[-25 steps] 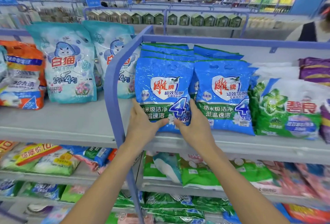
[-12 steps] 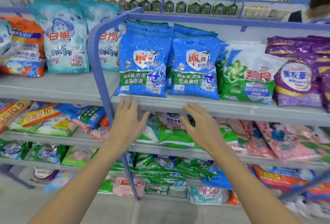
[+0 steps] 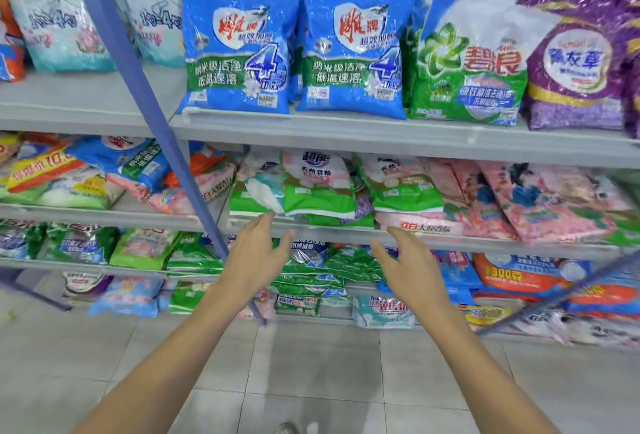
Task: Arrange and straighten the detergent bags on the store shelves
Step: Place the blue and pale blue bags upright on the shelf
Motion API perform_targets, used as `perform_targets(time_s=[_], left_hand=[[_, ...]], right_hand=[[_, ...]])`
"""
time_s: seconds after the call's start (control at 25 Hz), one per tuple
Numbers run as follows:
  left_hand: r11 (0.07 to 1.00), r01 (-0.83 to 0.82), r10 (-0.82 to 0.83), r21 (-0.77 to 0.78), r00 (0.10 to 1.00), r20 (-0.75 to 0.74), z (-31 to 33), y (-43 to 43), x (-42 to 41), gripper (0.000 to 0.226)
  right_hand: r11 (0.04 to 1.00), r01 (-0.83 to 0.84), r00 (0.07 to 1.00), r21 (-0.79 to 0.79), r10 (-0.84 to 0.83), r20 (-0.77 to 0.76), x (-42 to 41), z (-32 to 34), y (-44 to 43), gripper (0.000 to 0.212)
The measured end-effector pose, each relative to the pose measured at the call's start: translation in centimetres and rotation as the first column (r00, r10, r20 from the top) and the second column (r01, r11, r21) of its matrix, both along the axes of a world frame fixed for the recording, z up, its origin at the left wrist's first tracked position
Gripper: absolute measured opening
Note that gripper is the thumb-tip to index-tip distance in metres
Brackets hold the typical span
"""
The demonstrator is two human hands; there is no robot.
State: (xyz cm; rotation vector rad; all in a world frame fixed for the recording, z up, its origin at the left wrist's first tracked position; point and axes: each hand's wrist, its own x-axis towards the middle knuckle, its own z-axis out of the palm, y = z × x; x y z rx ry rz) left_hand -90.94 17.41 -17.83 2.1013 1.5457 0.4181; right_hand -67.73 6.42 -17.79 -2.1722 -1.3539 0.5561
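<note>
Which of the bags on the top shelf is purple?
The purple bag stands at the far right, beside the green bag; the others are blue, pale or orange.

**Detergent bags on two shelves**

The left blue bag (image 3: 239, 42) and the right blue bag (image 3: 353, 49) are stood upright, side by side, at the front edge of the upper shelf (image 3: 346, 130). A green-and-white bag (image 3: 467, 73) and a purple bag (image 3: 581, 66) are set to their right. On the middle shelf (image 3: 502, 246), green bags (image 3: 318, 198) and pink bags (image 3: 540, 205) are laid flat in overlapping piles.

Pale tiled floor (image 3: 322, 364), perhaps shoe tips (image 3: 286, 428)
</note>
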Motion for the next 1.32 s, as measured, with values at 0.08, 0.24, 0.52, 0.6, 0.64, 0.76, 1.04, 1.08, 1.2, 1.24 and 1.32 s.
perform_targets(time_s=[0.08,0.24,0.52,0.6,0.64,0.76,1.04,1.08,1.2,1.24,1.32], left_hand=[[0.999,-0.038,0.039,-0.039,0.999,0.038,-0.9,1.3,0.5,0.064],[0.987,-0.118,0.129,-0.110,0.986,0.107,-2.9,6.2,0.6,0.068],[0.922,-0.285,0.344,-0.264,0.914,0.216,-6.6,13.9,1.7,0.089],[0.870,-0.320,0.453,-0.375,0.819,0.352,-7.1,15.8,2.4,0.102],[0.827,-0.350,0.535,-0.440,0.733,0.421,-7.3,16.7,2.8,0.110],[0.696,-0.323,0.684,-0.641,0.570,0.456,-7.6,18.2,3.7,0.116],[0.604,-0.227,0.760,-0.764,0.452,0.467,-9.9,14.2,2.3,0.059],[0.609,-0.199,0.754,-0.768,0.445,0.483,-10.0,13.0,1.8,0.065],[0.600,-0.109,0.766,-0.793,0.363,0.530,-9.9,12.8,0.5,0.052],[0.580,-0.058,0.780,-0.812,0.328,0.533,-9.6,13.1,0.3,0.040],[0.543,0.018,0.796,-0.840,0.308,0.521,-9.3,13.2,0.5,0.042]], right_hand=[[0.998,0.066,0.989,-0.017,-0.068,-0.133,0.1,-1.1,0.9,0.059],[0.986,0.152,0.903,-0.063,-0.165,-0.397,0.0,-2.2,5.7,0.063],[0.965,0.239,0.682,-0.104,-0.243,-0.690,-0.2,-4.0,14.7,0.059],[0.968,0.244,0.685,-0.065,-0.219,-0.695,0.1,-5.2,15.5,0.052],[0.971,0.235,0.697,-0.052,-0.206,-0.687,0.4,-5.8,15.8,0.046],[0.971,0.240,0.622,-0.011,-0.162,-0.766,1.4,-7.2,15.8,0.038],[0.991,0.113,0.416,-0.069,-0.110,-0.903,2.8,-8.4,11.7,0.051],[0.991,0.092,0.344,-0.094,-0.120,-0.931,3.3,-8.3,11.3,0.055],[0.983,-0.047,0.218,-0.178,-0.164,-0.962,3.9,-7.0,11.9,0.047],[0.975,-0.080,0.245,-0.205,-0.180,-0.953,4.0,-6.7,12.3,0.048],[0.966,-0.093,0.381,-0.241,-0.190,-0.905,3.5,-6.4,13.1,0.057]])
